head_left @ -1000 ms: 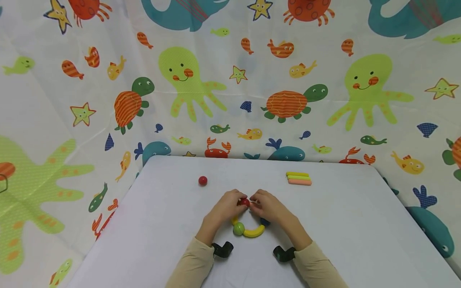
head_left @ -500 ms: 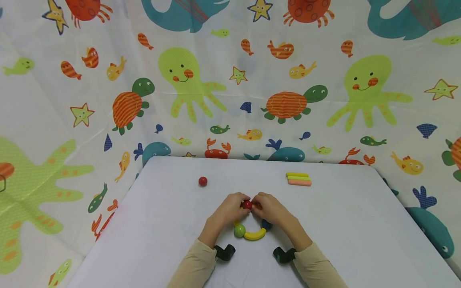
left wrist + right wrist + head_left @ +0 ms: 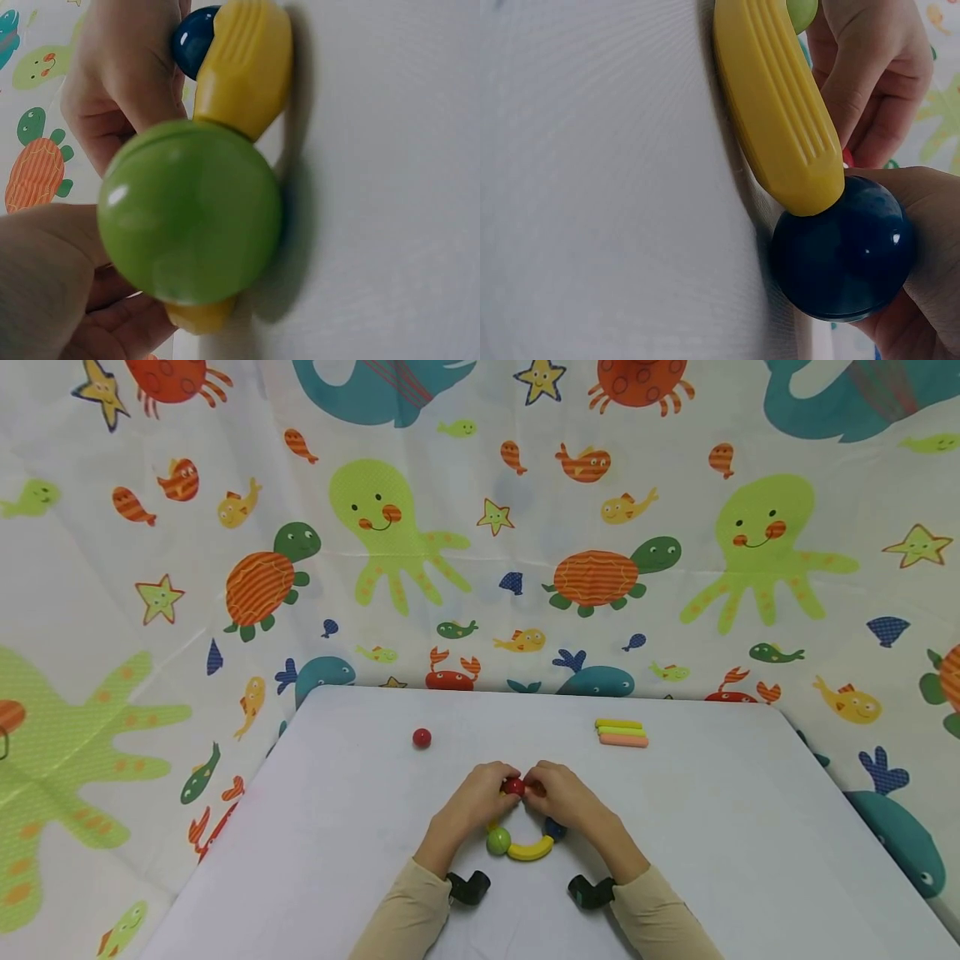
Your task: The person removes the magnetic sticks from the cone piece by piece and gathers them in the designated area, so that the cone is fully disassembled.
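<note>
Both hands meet over a ring of toy balls and curved bars on the table. My left hand (image 3: 480,792) curls its fingers at a red ball (image 3: 514,787) at the ring's far side. From the right, my right hand (image 3: 564,795) pinches a mostly hidden piece beside that ball; an orange tint shows between its fingers. A green ball (image 3: 191,214) joins a yellow curved bar (image 3: 780,105) at the near side, and a dark blue ball (image 3: 844,251) sits at the bar's other end. Another yellow bar (image 3: 199,315) runs from the green ball toward my left hand, largely covered.
Another red ball (image 3: 422,738) lies at the back left of the white table (image 3: 337,827). Yellow, lime and salmon bars (image 3: 622,733) lie side by side at the back right. Behind the table hangs a sea-animal printed curtain (image 3: 450,485).
Over the second, both hands have shifted slightly nearer and the red ball has moved a little right and closer. The near part of the ring has slid slightly closer too. The last half second shows hardly any movement.
</note>
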`<state>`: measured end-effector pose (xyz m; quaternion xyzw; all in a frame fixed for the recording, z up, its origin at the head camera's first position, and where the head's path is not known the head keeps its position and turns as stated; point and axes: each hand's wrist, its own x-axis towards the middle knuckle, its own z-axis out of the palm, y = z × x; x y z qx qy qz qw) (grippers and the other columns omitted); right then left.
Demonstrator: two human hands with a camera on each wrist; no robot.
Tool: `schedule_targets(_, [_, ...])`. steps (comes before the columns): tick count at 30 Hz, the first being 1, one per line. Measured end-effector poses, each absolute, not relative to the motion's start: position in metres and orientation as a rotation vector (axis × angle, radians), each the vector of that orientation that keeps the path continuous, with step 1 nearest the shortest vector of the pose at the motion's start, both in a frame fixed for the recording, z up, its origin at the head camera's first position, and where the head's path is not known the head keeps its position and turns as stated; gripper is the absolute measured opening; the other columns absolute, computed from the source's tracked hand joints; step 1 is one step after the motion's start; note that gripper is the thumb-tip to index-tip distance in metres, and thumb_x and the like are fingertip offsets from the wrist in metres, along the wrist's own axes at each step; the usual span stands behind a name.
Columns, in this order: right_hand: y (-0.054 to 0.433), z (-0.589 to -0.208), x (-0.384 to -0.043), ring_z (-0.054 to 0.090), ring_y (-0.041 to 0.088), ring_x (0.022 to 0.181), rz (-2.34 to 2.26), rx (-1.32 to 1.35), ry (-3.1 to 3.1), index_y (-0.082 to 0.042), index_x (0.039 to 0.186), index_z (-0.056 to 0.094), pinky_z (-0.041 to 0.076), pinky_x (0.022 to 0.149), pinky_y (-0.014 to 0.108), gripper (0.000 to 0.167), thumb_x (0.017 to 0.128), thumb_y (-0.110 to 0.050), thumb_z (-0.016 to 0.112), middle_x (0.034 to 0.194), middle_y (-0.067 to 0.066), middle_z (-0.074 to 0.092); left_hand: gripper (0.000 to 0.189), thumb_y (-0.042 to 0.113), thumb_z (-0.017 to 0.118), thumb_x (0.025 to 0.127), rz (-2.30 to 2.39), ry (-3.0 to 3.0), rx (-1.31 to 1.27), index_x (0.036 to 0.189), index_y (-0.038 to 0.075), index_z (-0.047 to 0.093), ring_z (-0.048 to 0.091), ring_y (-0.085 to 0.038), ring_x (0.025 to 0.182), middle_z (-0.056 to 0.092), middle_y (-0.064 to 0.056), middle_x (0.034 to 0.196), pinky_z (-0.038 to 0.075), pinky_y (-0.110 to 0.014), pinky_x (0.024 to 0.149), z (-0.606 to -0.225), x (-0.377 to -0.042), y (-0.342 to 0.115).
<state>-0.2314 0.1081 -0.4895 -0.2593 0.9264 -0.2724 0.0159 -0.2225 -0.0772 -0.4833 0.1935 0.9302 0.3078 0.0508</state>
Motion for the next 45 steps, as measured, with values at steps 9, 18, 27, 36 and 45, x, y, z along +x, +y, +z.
schedule_targets(9, [0.110, -0.493, -0.234, 0.051, 0.009, 0.077, -0.852, -0.798, 2.903, -0.008, 0.096, 0.071, 0.048, 0.069, 0.021, 0.008, 0.090, -0.011, 0.072, 0.084, -0.004, 0.060, 0.037, 0.018, 0.073, 0.092, 0.945, 2.846, 0.551, 0.125, 0.005, 0.067, 0.062, -0.016, 0.098, 0.069, -0.009, 0.117, 0.056, -0.033, 0.089, -0.485, -0.224, -0.079])
schedule_targets(18, [0.117, -0.490, -0.236, 0.053, 0.011, 0.079, -0.855, -0.589, 2.903, -0.011, 0.100, 0.072, 0.052, 0.075, 0.026, 0.012, 0.091, -0.018, 0.072, 0.086, -0.004, 0.061, 0.038, 0.020, 0.073, 0.092, 0.977, 2.872, 0.463, 0.126, 0.005, 0.066, 0.063, -0.021, 0.107, 0.068, -0.012, 0.123, 0.056, -0.039, 0.096, -0.485, -0.227, -0.090])
schedule_targets(27, [0.129, -0.487, -0.241, 0.054, 0.014, 0.079, -0.889, -0.417, 2.901, -0.011, 0.102, 0.073, 0.053, 0.075, 0.029, 0.014, 0.091, -0.021, 0.072, 0.087, 0.000, 0.061, 0.036, 0.018, 0.072, 0.091, 1.025, 2.884, 0.346, 0.124, 0.003, 0.067, 0.062, -0.023, 0.106, 0.068, -0.014, 0.122, 0.057, -0.041, 0.095, -0.483, -0.232, -0.110])
schedule_targets(36, [0.145, -0.489, -0.249, 0.053, 0.017, 0.079, -0.885, -0.305, 2.973, -0.007, 0.100, 0.072, 0.050, 0.071, 0.028, 0.019, 0.090, -0.023, 0.073, 0.085, 0.003, 0.063, 0.037, 0.019, 0.073, 0.090, 1.064, 2.900, 0.221, 0.124, 0.004, 0.067, 0.062, -0.023, 0.101, 0.069, -0.013, 0.118, 0.058, -0.041, 0.093, -0.480, -0.237, -0.127])
schedule_targets(45, [0.155, -0.491, -0.252, 0.053, 0.017, 0.072, -0.949, -0.188, 3.009, -0.005, 0.094, 0.067, 0.046, 0.064, 0.027, 0.017, 0.090, -0.021, 0.069, 0.078, 0.004, 0.061, 0.034, 0.017, 0.073, 0.089, 1.076, 2.900, 0.142, 0.119, 0.001, 0.069, 0.061, -0.022, 0.093, 0.071, -0.013, 0.109, 0.058, -0.039, 0.089, -0.477, -0.239, -0.140])
